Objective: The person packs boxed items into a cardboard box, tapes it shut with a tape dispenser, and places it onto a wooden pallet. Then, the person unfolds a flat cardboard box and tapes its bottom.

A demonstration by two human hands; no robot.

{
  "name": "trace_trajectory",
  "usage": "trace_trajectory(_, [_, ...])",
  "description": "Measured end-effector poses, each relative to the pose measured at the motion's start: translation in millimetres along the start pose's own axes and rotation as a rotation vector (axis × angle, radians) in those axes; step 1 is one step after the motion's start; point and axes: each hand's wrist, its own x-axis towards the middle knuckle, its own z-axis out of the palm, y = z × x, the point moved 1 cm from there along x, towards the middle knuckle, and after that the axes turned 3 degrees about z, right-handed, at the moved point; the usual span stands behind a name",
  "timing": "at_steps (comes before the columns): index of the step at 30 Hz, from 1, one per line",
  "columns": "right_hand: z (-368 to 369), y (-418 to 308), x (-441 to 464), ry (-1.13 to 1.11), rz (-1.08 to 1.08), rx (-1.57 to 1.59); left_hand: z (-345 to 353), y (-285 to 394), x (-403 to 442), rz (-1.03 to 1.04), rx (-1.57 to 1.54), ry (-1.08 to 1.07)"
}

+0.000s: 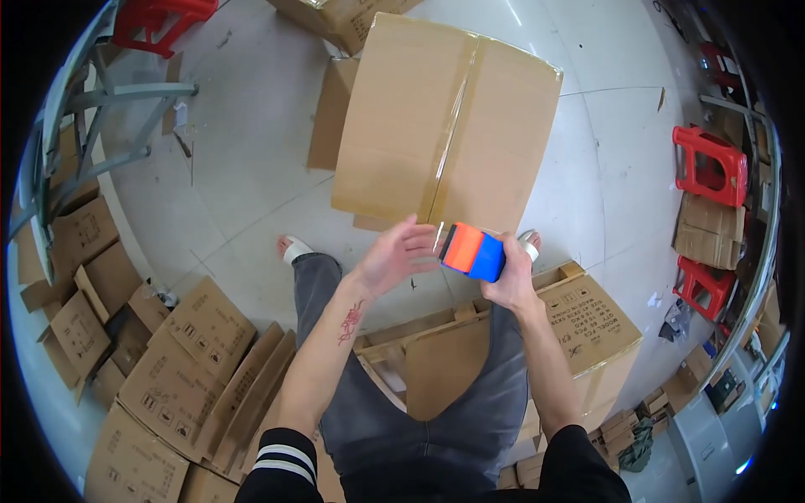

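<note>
My right hand [512, 279] grips an orange and blue tape dispenser [474, 252] above my right knee. Its dark cutting edge faces left, towards my other hand. My left hand [399, 256] is open, fingers extended to the right just short of the dispenser. A shiny strip that looks like clear tape [438, 238] shows between the fingertips and the dispenser; whether the fingers touch it I cannot tell. Just beyond both hands stands a large cardboard box [401, 116], closed, with tape running along its middle seam.
Flattened and folded cartons [189, 377] are stacked at the left. A printed cardboard box [585, 325] stands beside my right leg. Red plastic stools [711, 166] line the right side, and a grey metal frame [126, 92] is at the upper left. More boxes [348, 21] lie behind the large one.
</note>
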Motion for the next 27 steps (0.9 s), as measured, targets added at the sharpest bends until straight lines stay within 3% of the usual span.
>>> trace_trajectory(3, [3,-5,1,-0.067,-0.052,-0.027,-11,-10,3,0.020,-0.025,-0.116])
trace_trajectory(9, [28,-21,4,-0.161,-0.130,-0.133,-59,-9,5,0.274,0.448,0.091])
trace_trajectory(11, [32,-24,2,-0.218,-0.184,-0.225,-94,-3,2,0.332,0.530,0.071])
trace_trajectory(13, [19,-5,9,-0.147,-0.252,-0.298,-136,55,-12,0.430,0.696,0.258])
trace_trajectory(14, [7,5,4,-0.142,-0.230,-0.326,-177,78,-19,0.421,0.776,0.420])
trace_trajectory(16, [-1,9,3,-0.125,-0.226,-0.368,-222,109,-37,0.432,0.688,0.426])
trace_trajectory(27, [63,-7,15,-0.081,-0.242,-0.436,-263,114,5,0.404,0.941,0.577])
